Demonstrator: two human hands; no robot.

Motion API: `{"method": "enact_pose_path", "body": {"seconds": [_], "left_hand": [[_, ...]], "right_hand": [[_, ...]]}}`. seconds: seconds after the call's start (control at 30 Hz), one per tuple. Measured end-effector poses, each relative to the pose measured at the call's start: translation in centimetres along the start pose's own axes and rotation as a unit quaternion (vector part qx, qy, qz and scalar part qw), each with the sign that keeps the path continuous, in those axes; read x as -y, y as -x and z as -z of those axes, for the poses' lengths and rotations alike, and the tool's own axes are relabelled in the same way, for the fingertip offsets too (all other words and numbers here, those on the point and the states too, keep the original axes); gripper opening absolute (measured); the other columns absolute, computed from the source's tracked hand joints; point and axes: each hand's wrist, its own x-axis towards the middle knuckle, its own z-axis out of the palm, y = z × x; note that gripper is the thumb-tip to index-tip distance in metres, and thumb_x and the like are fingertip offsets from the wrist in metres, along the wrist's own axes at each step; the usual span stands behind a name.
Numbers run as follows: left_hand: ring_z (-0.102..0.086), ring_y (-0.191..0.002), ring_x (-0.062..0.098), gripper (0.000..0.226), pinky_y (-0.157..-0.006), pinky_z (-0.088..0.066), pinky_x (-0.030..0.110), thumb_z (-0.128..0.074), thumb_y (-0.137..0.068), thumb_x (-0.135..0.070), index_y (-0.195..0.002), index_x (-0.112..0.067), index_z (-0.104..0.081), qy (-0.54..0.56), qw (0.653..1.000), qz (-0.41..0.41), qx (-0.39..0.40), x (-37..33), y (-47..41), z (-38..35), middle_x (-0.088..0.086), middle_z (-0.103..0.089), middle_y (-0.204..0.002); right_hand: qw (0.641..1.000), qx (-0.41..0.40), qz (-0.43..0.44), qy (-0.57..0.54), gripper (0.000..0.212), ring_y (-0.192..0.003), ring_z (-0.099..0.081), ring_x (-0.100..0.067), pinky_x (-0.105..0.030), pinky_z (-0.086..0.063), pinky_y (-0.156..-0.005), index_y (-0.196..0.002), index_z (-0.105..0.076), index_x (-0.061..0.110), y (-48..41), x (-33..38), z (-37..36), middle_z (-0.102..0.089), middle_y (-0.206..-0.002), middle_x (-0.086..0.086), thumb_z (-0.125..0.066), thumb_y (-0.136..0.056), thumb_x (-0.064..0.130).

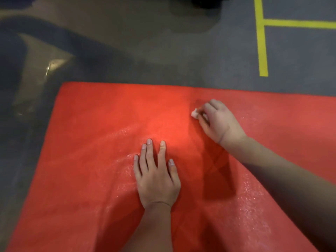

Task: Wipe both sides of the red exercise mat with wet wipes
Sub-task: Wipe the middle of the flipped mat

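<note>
Head view | red foam exercise mat [91, 179] fills lower frame on grey floor [145, 51] | left hand [157, 180] lower centre, fingers spread flat on mat | right hand [216, 120] centre right, pinching small white crumpled wet wipe [194, 113] against mat | yellow tape lines [262, 42] upper right

Grey floor [145, 51] fills the top of frame. Yellow tape lines [261, 42] form a T at upper right. Dark blurry object [209, 1] at the top edge, unclear what.
</note>
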Motion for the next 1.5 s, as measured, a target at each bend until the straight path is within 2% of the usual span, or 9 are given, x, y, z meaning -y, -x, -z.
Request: {"method": "enact_pose_path", "body": {"seconds": [0.1,0.23,0.5,0.67,0.83,1.03,1.23,1.37,1.5], "left_hand": [[-0.036,-0.149,0.029,0.056,-0.122,-0.025,0.053,-0.052,-0.096,-0.036,-0.15,-0.022,-0.051,-0.001,1.0,0.001,-0.002,0.0,-0.1,-0.1,0.01,-0.038,-0.162],[-0.034,-0.15,0.028,0.056,-0.122,-0.025,0.052,-0.051,-0.097,-0.036,-0.152,-0.023,-0.049,-0.011,1.0,-0.001,0.002,0.1,0.1,-0.1,0.01,-0.037,-0.162],[-0.036,-0.149,0.029,0.057,-0.122,-0.026,0.052,-0.053,-0.095,-0.035,-0.151,-0.021,-0.051,-0.003,1.0,0.004,0.013,-0.1,-0.1,0.4,0.011,-0.039,-0.161],[-0.034,-0.15,0.029,0.058,-0.123,-0.023,0.052,-0.048,-0.096,-0.037,-0.153,-0.023,-0.047,-0.007,1.0,0.004,0.009,-0.1,0.0,0.2,0.01,-0.036,-0.162],[-0.033,-0.15,0.029,0.058,-0.123,-0.023,0.052,-0.045,-0.096,-0.038,-0.152,-0.024,-0.046,-0.018,1.0,0.003,0.01,0.1,0.1,-0.1,0.01,-0.037,-0.162],[-0.034,-0.148,0.029,0.058,-0.122,-0.024,0.052,-0.045,-0.094,-0.039,-0.15,-0.024,-0.049,-0.008,1.0,0.008,0.007,0.0,0.0,-0.1,0.01,-0.039,-0.16],[-0.036,-0.146,0.03,0.056,-0.121,-0.025,0.051,-0.043,-0.095,-0.04,-0.149,-0.024,-0.051,-0.008,1.0,0.005,0.009,0.2,0.0,0.0,0.011,-0.041,-0.159],[-0.038,-0.145,0.031,0.057,-0.121,-0.025,0.052,-0.04,-0.096,-0.046,-0.146,-0.023,-0.052,0.004,1.0,-0.002,0.01,0.3,-0.1,-0.2,0.012,-0.043,-0.158],[-0.007,-0.157,0.023,0.069,-0.126,-0.001,0.047,-0.03,-0.099,-0.062,-0.16,-0.03,-0.028,0.024,0.987,0.005,0.156,0.9,-1.3,0.8,0.006,-0.01,-0.171]], "right_hand": [[0.999,-0.002,0.034,0.042,0.018,-0.079,-0.057,-0.039,-0.048,-0.048,-0.076,-0.089,-0.065,0.009,-0.7,-0.9,0.1,-0.059,-0.086,-0.014,-0.056,-0.097,0.022],[0.993,-0.047,-0.045,0.096,0.019,-0.084,-0.056,-0.042,-0.05,-0.047,-0.079,-0.087,-0.064,0.008,-4.2,-3.5,1.2,-0.059,-0.09,-0.018,-0.052,-0.094,0.022],[0.973,0.138,0.124,0.139,0.049,-0.074,-0.064,-0.041,-0.047,-0.054,-0.066,-0.083,-0.066,0.004,-5.3,-3.7,5.9,-0.063,-0.08,-0.019,-0.037,-0.095,0.041],[0.989,0.056,0.068,0.122,0.044,-0.086,-0.061,-0.043,-0.051,-0.051,-0.08,-0.09,-0.068,0.006,-6.4,-6.2,4.8,-0.063,-0.089,-0.018,-0.036,-0.093,0.036],[0.994,-0.052,-0.022,0.096,0.022,-0.083,-0.058,-0.043,-0.049,-0.048,-0.073,-0.086,-0.068,0.009,-4.3,-5.3,2.4,-0.061,-0.086,-0.018,-0.051,-0.095,0.021],[0.991,0.009,0.069,0.113,0.025,-0.08,-0.057,-0.041,-0.05,-0.049,-0.075,-0.085,-0.066,0.006,-0.2,-4.0,2.9,-0.06,-0.084,-0.018,-0.048,-0.093,0.02],[0.996,-0.025,-0.039,0.07,0.031,-0.083,-0.059,-0.043,-0.047,-0.045,-0.076,-0.086,-0.069,0.004,0.4,-4.0,4.0,-0.062,-0.087,-0.021,-0.046,-0.088,0.024],[0.998,0.032,0.049,0.034,0.007,-0.08,-0.059,-0.039,-0.046,-0.045,-0.077,-0.086,-0.068,0.006,7.1,-0.8,2.7,-0.06,-0.085,-0.015,-0.061,-0.086,0.008],[0.999,-0.006,-0.004,0.054,0.01,-0.079,-0.059,-0.041,-0.049,-0.051,-0.073,-0.089,-0.073,0.01,6.6,-1.0,2.9,-0.061,-0.085,-0.013,-0.064,-0.088,0.016]]}}
